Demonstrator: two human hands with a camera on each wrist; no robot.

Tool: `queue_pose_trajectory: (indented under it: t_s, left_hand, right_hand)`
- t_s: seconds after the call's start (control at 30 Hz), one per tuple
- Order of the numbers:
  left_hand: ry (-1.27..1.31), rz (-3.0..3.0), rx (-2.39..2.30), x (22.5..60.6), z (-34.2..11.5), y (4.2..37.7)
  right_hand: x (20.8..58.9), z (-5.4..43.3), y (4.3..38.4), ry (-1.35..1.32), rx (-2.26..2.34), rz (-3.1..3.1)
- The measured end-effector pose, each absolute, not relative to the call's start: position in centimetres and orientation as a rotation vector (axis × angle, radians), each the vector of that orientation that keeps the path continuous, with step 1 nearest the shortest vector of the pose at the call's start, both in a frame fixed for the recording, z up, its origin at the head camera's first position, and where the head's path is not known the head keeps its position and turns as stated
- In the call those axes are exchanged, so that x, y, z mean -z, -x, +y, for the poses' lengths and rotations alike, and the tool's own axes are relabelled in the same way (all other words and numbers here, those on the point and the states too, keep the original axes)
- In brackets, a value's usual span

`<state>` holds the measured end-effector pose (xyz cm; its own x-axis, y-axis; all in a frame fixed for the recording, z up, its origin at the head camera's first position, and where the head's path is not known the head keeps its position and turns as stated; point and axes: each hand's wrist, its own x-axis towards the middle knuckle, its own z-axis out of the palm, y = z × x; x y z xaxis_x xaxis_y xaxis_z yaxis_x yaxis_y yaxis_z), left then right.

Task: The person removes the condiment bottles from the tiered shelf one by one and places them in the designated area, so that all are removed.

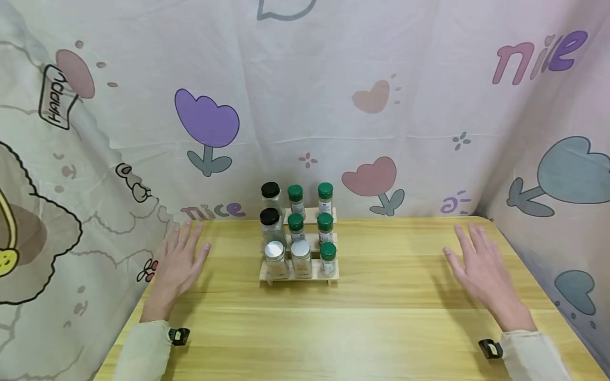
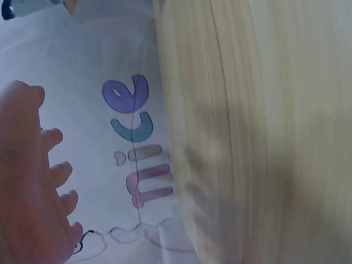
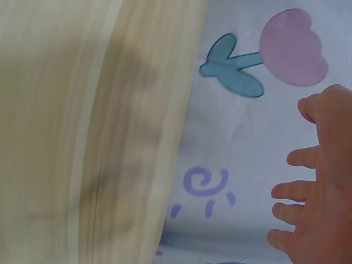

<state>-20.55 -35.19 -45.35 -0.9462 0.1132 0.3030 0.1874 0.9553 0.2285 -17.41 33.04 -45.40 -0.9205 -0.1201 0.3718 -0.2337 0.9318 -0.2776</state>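
Observation:
My left hand (image 1: 177,264) hovers at the table's left side with its fingers spread, holding nothing. On the right side my right hand (image 1: 483,267) is held the same way, fingers apart and nothing in it. Between them, at the back of the table, stands a stepped wooden rack (image 1: 299,278) with three tiers. Two black-capped jars (image 1: 271,226) stand on its left. Several green-capped spice bottles (image 1: 325,228) fill its middle and right. In front are two silver-capped jars (image 1: 301,259) beside another green-capped bottle (image 1: 328,259). Both hands are well apart from the rack.
The light wooden table (image 1: 381,317) has its back edge against a patterned cloth (image 1: 295,106), which also hangs at both sides. A small black device (image 1: 179,336) sits at the left wrist, and another black device (image 1: 491,348) at the right wrist.

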Motion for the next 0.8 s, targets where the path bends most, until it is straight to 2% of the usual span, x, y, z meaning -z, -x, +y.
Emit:
queue_pose_trajectory:
  t_s: [0.43,0.8]
  left_hand:
    - [0.328,-2.671,0.886,46.6,-30.9,20.3]
    - [0.373,-2.472,1.318,47.6,-27.3,19.6]
  right_hand:
    - [44.2,28.1,16.5,-0.330,-0.817,-2.552]
    - [44.1,23.8,17.4,-0.422,-1.140,-2.405]
